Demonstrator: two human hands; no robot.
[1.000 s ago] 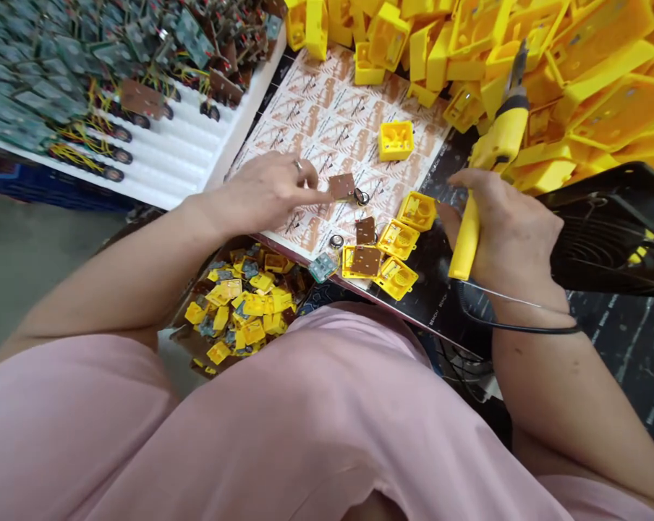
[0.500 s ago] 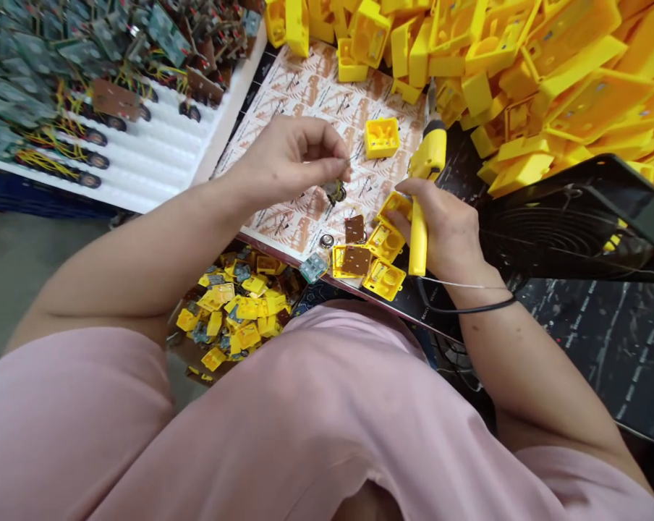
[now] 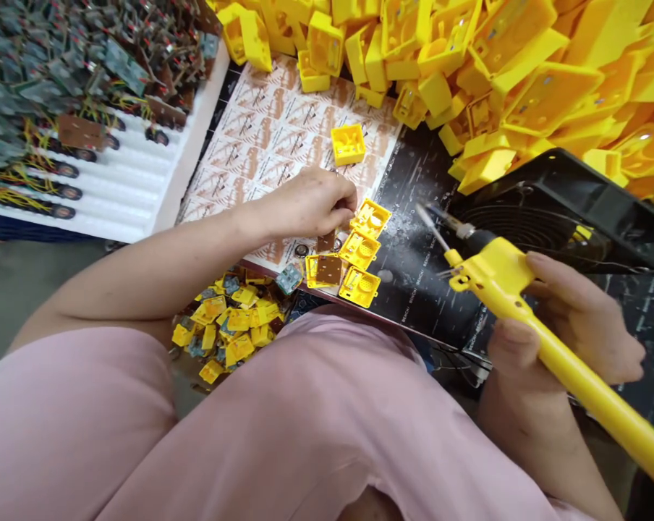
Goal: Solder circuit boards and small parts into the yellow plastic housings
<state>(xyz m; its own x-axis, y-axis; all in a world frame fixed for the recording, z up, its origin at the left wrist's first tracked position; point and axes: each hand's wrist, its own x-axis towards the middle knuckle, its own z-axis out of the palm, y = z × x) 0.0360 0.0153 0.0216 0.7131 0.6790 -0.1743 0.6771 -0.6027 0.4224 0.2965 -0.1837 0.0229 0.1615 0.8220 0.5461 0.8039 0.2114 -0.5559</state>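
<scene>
My right hand [image 3: 571, 325] grips a yellow soldering gun [image 3: 500, 271], its metal tip and feed tube pointing up and left over the black mat. With fingers pinched together, my left hand [image 3: 327, 202] is at the edge of the uppermost of three small yellow cases [image 3: 372, 218]; what the fingers hold, if anything, is hidden. Below that hand, a brown circuit board [image 3: 330, 270] lies on another yellow case. Beside it are a small round black-rimmed part [image 3: 302, 250] and a green circuit board [image 3: 289, 278]. Beyond my left hand stands a deeper yellow box [image 3: 348, 144].
Yellow housings [image 3: 544, 94] are heaped at the back right. A black fan [image 3: 527, 210] stands in front of them. At left, a white ribbed tray [image 3: 126, 192] carries many wired circuit boards. Below the table edge is a pile of yellow cases [image 3: 240, 318].
My right hand has drawn the soldering gun right and nearer, away from the cases. My left hand has moved down to the yellow cases; the small wired part seen at its fingers is now hidden.
</scene>
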